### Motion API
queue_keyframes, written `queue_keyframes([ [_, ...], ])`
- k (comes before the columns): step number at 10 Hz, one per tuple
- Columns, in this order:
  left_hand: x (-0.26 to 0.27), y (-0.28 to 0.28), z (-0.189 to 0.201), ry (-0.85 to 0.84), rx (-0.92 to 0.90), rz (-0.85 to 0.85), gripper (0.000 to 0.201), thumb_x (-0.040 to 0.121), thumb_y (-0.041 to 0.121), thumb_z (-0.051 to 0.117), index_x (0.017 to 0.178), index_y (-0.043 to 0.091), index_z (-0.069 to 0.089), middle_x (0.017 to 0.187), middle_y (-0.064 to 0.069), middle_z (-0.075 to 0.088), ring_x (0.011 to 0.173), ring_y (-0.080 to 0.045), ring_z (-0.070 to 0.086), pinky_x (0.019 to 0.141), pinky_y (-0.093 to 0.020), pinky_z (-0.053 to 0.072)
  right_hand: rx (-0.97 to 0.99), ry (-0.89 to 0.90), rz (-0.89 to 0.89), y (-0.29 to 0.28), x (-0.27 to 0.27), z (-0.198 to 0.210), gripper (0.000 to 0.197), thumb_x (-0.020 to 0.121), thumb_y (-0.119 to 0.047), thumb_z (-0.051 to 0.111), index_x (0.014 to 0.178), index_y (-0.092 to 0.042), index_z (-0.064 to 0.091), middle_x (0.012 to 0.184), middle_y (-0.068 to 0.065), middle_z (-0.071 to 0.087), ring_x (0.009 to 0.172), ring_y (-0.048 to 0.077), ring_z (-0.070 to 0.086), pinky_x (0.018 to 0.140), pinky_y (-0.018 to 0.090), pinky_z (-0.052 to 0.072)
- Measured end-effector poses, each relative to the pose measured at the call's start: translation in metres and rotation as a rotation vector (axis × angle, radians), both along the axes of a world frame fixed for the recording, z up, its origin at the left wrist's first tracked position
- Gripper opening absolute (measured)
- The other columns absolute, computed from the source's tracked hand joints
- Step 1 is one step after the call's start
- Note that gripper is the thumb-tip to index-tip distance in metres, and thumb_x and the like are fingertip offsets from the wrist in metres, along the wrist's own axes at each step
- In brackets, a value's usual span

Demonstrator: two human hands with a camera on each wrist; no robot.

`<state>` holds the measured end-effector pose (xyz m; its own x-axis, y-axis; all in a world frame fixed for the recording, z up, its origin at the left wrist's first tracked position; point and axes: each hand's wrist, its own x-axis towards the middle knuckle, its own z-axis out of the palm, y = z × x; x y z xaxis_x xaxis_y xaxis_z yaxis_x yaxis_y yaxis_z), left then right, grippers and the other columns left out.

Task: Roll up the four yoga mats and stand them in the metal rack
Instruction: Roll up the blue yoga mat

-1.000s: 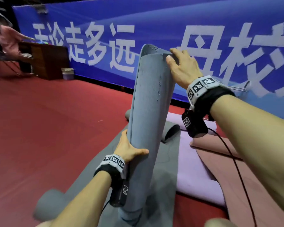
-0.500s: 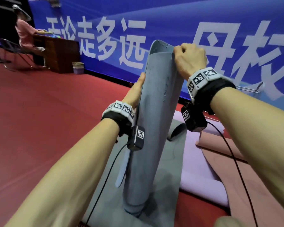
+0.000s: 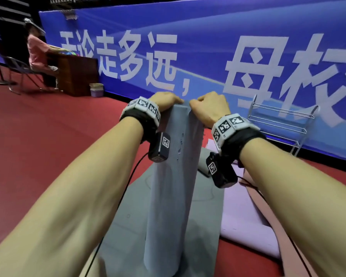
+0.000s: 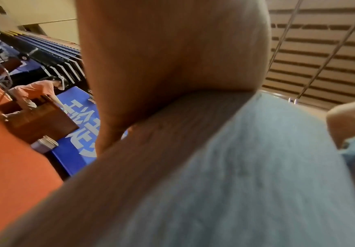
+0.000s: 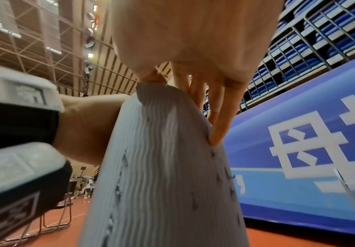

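A rolled grey-blue yoga mat (image 3: 172,186) stands upright on end on a flat dark grey mat (image 3: 206,216). My left hand (image 3: 165,100) grips the roll's top rim from the left. My right hand (image 3: 208,108) grips the same rim from the right, fingers (image 5: 216,120) curled over the far edge of the ribbed roll (image 5: 166,167). The left wrist view shows the roll (image 4: 235,175) close up and blurred under my palm. The metal rack (image 3: 282,124) stands empty by the banner, right of the roll. A lilac mat (image 3: 246,214) and a pink mat (image 3: 276,220) lie flat.
A blue banner wall (image 3: 188,56) runs along the back. At the far left are a wooden desk (image 3: 76,74), a seated person (image 3: 38,52), folding chairs and a small bin (image 3: 97,89). Red floor (image 3: 48,136) spreads to the left.
My left hand climbed from the roll's lower side to its top rim beside the right hand. The roll came from leaning to upright, and the rack entered view.
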<state>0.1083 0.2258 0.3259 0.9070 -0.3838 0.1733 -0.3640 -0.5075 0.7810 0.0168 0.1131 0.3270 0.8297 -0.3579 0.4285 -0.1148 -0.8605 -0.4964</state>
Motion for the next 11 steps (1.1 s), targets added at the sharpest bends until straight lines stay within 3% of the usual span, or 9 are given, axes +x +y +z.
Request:
queue_keyframes([
  [1, 0.016, 0.002, -0.031, -0.016, 0.058, 0.021, 0.038, 0.093, 0.023, 0.060, 0.127, 0.005, 0.061, 0.133, -0.015, 0.058, 0.125, -0.029, 0.053, 0.095, -0.031, 0.041, 0.092, 0.116, 0.022, -0.004, 0.008, -0.024, 0.041, 0.069, -0.035, 0.038, 0.085, -0.009, 0.065, 0.100, 0.022, 0.065, 0.091, 0.044, 0.062, 0.082, 0.047, 0.055],
  [2, 0.019, 0.001, -0.060, 0.072, 0.008, 0.117, 0.040, 0.088, 0.023, 0.064, 0.123, 0.004, 0.061, 0.128, -0.015, 0.060, 0.117, -0.031, 0.057, 0.088, -0.032, 0.045, 0.069, 0.207, 0.011, -0.004, 0.011, -0.048, 0.040, 0.096, -0.026, 0.036, 0.116, -0.002, 0.061, 0.121, 0.024, 0.060, 0.114, 0.041, 0.055, 0.097, 0.048, 0.045],
  [3, 0.022, 0.002, -0.078, 0.105, -0.001, 0.203, 0.051, 0.080, 0.033, 0.067, 0.124, 0.009, 0.057, 0.117, -0.005, 0.058, 0.110, -0.027, 0.055, 0.082, -0.028, 0.039, 0.112, 0.200, 0.022, -0.003, 0.011, -0.066, 0.041, 0.102, -0.020, 0.029, 0.122, 0.004, 0.056, 0.124, 0.025, 0.058, 0.115, 0.042, 0.054, 0.098, 0.049, 0.045],
  [5, 0.018, 0.006, -0.079, 0.137, -0.048, 0.293, 0.063, 0.080, 0.036, 0.068, 0.131, 0.009, 0.043, 0.116, -0.010, 0.053, 0.107, -0.029, 0.055, 0.084, -0.032, 0.040, 0.315, 0.143, -0.032, -0.002, 0.025, -0.056, 0.048, 0.095, -0.047, 0.039, 0.099, -0.006, 0.063, 0.111, 0.015, 0.060, 0.101, 0.035, 0.056, 0.089, 0.040, 0.048],
  [7, -0.001, 0.008, -0.064, 0.187, 0.066, 0.261, 0.025, 0.086, 0.030, 0.061, 0.092, 0.007, 0.060, 0.098, -0.010, 0.063, 0.073, -0.021, 0.057, 0.060, -0.028, 0.043, 0.440, 0.368, 0.143, -0.004, 0.035, -0.058, 0.025, 0.094, -0.029, 0.054, 0.098, -0.006, 0.064, 0.115, 0.012, 0.064, 0.092, 0.025, 0.063, 0.082, 0.028, 0.050],
  [8, -0.007, 0.012, -0.054, 0.121, 0.091, 0.292, 0.020, 0.088, 0.027, 0.059, 0.089, 0.007, 0.061, 0.091, -0.008, 0.063, 0.072, -0.021, 0.058, 0.054, -0.025, 0.042, 0.405, 0.345, 0.142, -0.002, 0.031, -0.049, 0.044, 0.093, -0.030, 0.056, 0.132, -0.009, 0.057, 0.134, 0.011, 0.057, 0.110, 0.026, 0.058, 0.065, 0.024, 0.043],
  [9, -0.013, 0.023, -0.039, 0.003, 0.066, 0.329, 0.034, 0.091, 0.026, 0.057, 0.116, 0.004, 0.065, 0.122, -0.016, 0.064, 0.104, -0.030, 0.062, 0.075, -0.030, 0.049, 0.303, 0.267, 0.107, 0.001, 0.025, -0.032, 0.042, 0.092, -0.031, 0.054, 0.127, -0.008, 0.057, 0.123, 0.011, 0.057, 0.099, 0.025, 0.054, 0.078, 0.029, 0.042],
  [10, -0.019, 0.034, -0.018, -0.084, -0.011, 0.379, 0.044, 0.085, 0.028, 0.062, 0.121, 0.002, 0.063, 0.124, -0.016, 0.064, 0.114, -0.029, 0.061, 0.079, -0.031, 0.048, 0.357, 0.104, 0.164, 0.010, 0.019, -0.011, 0.028, 0.093, -0.023, 0.053, 0.117, -0.010, 0.060, 0.117, 0.008, 0.060, 0.097, 0.020, 0.055, 0.066, 0.018, 0.047],
  [11, -0.014, 0.052, -0.009, -0.102, -0.107, 0.416, 0.051, 0.065, 0.029, 0.070, 0.110, 0.008, 0.061, 0.097, -0.007, 0.067, 0.088, -0.024, 0.066, 0.059, -0.024, 0.047, 0.409, -0.013, 0.114, 0.024, 0.028, -0.014, 0.027, 0.080, -0.024, 0.061, 0.105, -0.015, 0.061, 0.102, 0.006, 0.059, 0.084, 0.020, 0.049, 0.061, 0.023, 0.039],
])
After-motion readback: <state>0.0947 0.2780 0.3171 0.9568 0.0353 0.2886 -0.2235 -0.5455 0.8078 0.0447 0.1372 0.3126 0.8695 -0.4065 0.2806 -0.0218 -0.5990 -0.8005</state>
